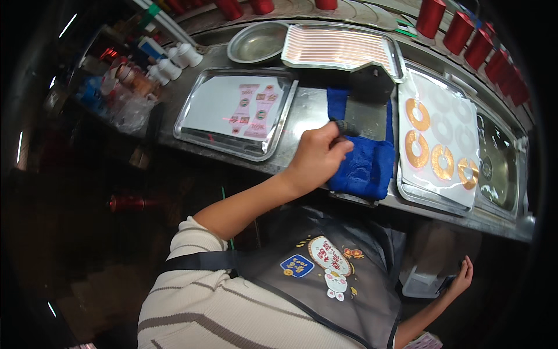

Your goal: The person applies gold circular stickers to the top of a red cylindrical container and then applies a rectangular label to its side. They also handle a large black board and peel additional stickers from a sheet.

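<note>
My left hand [318,156] is closed round a short black knob-like piece [349,128], whose ribbed end sticks out past the fingers. Just beyond it stands a metal fixture with a grey plate [367,110], a blue cloth [363,168] lying around and in front of it. Low on the right, my right hand [462,280] hangs below the counter's edge with its fingers stretched out, nothing visible in them. Beside that hand is a pale translucent plastic box [423,283]; whether they touch is hard to make out.
Left of the fixture lies a metal tray [273,145] with pink printed cutouts on white paper. To the right, gold ring-shaped pieces [417,148] lie on white sheets, beside a sink [494,174]. Behind are a striped tray [337,46], a metal bowl [256,43] and red cylinders [458,32].
</note>
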`<state>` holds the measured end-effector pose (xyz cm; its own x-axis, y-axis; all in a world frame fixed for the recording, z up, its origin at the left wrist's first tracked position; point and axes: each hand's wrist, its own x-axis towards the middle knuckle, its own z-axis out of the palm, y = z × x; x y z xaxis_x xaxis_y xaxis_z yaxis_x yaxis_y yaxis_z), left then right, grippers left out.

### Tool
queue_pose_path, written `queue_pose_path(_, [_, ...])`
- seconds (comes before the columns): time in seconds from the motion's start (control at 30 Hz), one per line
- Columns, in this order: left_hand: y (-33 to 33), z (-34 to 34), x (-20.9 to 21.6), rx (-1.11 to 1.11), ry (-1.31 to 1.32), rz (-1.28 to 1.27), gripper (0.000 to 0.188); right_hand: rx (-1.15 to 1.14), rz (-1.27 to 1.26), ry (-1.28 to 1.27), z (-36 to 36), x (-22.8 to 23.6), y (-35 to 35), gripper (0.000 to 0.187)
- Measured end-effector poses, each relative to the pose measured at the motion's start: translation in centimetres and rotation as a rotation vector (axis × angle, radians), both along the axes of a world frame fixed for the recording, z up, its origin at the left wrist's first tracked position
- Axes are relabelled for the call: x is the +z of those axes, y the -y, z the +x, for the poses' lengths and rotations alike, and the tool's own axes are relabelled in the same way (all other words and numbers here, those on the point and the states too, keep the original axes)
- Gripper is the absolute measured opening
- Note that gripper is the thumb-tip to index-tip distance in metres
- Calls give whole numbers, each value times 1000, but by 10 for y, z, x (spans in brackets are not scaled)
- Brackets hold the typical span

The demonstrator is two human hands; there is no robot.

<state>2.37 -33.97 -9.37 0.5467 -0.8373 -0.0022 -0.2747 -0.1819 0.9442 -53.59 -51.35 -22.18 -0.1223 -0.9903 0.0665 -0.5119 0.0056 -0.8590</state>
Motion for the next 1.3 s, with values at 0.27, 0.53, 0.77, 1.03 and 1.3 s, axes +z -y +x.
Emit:
queue_pose_path(0.27, [-18, 38, -38, 88, -72, -177, 17, -264, -66, -104, 68, 63, -76, 16])
queue_pose_path(0.53, [16, 4, -27, -246, 47, -266, 25, -693, 202, -156, 33, 4, -174, 17])
queue_pose_path(0.77, [33, -13, -11, -252, 124, -212, 31, -1043, 173, -351, -76, -67, -210, 26])
queue_pose_path(1.03, [44, -28, -11, -168, 247, -138, 29, -1291, 421, -602, -233, -89, -201, 51])
queue_pose_path(1.3, [54, -61, -6, -193, 335, -69, 28, -1215, 694, -671, -294, -104, -176, 63])
